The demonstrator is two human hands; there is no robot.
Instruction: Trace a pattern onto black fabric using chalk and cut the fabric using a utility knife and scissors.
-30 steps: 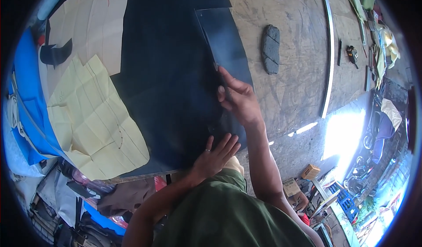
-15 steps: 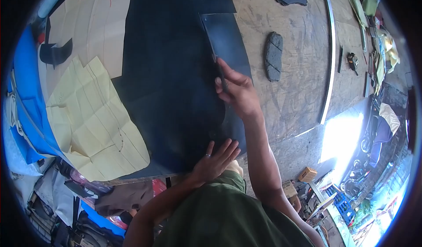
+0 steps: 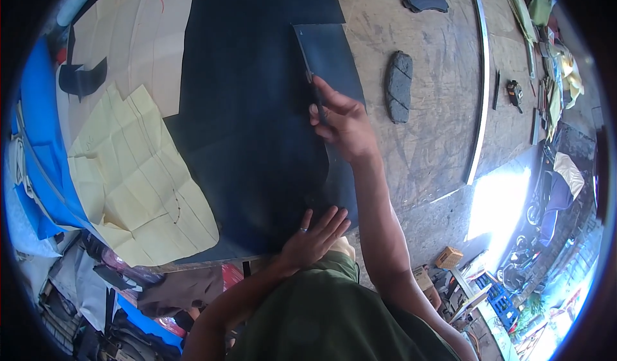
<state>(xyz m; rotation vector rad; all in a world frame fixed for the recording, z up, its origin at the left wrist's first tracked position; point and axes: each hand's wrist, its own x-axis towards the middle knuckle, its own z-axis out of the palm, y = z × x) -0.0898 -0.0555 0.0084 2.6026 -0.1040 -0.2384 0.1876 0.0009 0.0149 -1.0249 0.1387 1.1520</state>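
A wide black sheet (image 3: 250, 104) lies over the middle of the table. My right hand (image 3: 347, 126) is closed round a slim dark tool (image 3: 319, 99), its thumb and fingers pinching the handle. The tool's far end meets a long straight edge in the sheet, beside a bluish-black strip (image 3: 331, 49) on the right. Whether the tool is a knife or scissors cannot be made out. Near the table's front edge, my left hand (image 3: 319, 234) presses flat on the sheet, fingers stretched out, a ring on one finger.
Creased yellow paper patterns (image 3: 144, 181) and a pale paper sheet (image 3: 151, 40) lie left, with a curved black piece (image 3: 82, 78). Two dark brake-pad-like blocks (image 3: 399, 88), a long metal ruler (image 3: 479, 91) and a tape measure (image 3: 515, 95) lie right. Blue material (image 3: 42, 136) hangs at far left.
My right hand and the tool have moved slightly away from me and to the left along the edge. My left hand stays flat in nearly the same place.
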